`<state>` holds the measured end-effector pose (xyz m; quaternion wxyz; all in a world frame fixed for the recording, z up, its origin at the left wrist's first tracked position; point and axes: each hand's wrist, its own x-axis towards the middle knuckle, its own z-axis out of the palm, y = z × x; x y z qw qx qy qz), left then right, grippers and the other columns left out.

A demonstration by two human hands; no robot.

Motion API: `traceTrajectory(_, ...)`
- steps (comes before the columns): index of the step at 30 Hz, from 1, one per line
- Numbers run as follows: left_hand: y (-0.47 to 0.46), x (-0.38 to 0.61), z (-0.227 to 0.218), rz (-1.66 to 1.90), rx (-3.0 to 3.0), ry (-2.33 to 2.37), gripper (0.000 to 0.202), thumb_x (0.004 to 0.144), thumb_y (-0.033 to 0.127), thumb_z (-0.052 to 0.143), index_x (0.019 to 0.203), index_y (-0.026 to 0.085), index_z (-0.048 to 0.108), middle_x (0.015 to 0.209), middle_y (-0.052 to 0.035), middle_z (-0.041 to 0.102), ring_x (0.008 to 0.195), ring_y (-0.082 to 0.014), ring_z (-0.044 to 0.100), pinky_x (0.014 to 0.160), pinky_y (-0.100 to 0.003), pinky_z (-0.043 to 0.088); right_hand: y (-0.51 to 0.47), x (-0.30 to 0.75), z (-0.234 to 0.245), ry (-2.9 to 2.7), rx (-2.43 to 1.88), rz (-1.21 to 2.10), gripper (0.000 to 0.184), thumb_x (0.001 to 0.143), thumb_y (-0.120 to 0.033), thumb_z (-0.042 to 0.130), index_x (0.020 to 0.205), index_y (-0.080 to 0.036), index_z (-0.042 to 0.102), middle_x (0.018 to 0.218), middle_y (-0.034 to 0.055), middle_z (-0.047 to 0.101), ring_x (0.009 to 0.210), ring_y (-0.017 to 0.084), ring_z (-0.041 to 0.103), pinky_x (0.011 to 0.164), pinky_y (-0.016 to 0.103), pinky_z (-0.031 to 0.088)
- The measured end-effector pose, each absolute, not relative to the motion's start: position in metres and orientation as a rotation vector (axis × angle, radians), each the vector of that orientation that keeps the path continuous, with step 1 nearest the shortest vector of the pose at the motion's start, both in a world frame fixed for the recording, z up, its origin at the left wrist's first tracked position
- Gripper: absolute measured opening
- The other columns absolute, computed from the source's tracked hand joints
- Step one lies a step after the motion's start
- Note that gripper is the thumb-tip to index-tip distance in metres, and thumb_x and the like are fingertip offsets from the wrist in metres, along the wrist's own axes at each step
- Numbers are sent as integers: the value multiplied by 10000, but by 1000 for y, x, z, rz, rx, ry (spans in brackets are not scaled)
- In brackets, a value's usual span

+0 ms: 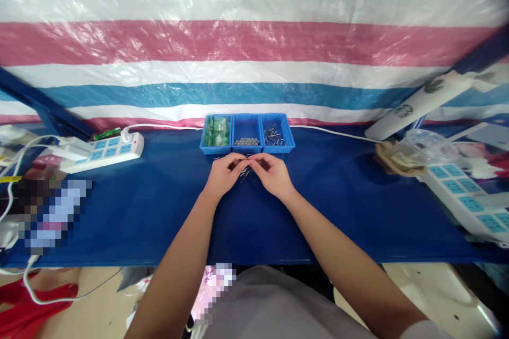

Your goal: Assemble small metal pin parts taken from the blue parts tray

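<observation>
My left hand and my right hand meet at the fingertips over the blue table, just in front of three blue bins. Both are closed in a pinch; whatever sits between the fingertips is too small to make out. Beneath and between them lie several thin metal pins. The right bin holds loose metal pins. In the middle bin, small silvery round pieces are lined up along the front. Green packets fill the left bin.
A white power strip with plugs and cables stands at the left, near a blurred-out device. On the right are another power strip, a clear plastic cup and a leaning white tube. A striped plastic sheet hangs behind.
</observation>
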<state>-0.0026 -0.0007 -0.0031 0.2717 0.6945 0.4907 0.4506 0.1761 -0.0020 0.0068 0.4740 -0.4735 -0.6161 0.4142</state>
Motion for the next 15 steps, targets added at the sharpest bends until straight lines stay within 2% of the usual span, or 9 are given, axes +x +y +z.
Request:
traceTrajectory(3,-1,-2,-4,1259,1846,1303,262,912,420,665,1021,196,749,634,29,606,583,-103,538,635,-230,478,-1,177,7,-1503,-1179,1018,314,874,-504,674,902,-202,755,860,57,774,751,200,691,679,320,533)
traceTrajectory(8,-1,-1,-5,1256,1869,1257,238,922,393,655,978,187,761,692,10,666,607,-101,563,642,-226,484,0,177,7,-1493,-1208,1020,389,896,-553,629,798,-191,731,756,46,741,697,188,666,687,312,522)
traceTrajectory(15,-1,-2,-6,1275,1868,1289,236,935,382,639,1009,190,756,658,20,637,593,-99,558,639,-226,480,0,177,4,-1437,-1200,1040,371,878,-560,652,837,-199,728,773,39,738,693,185,655,674,305,517)
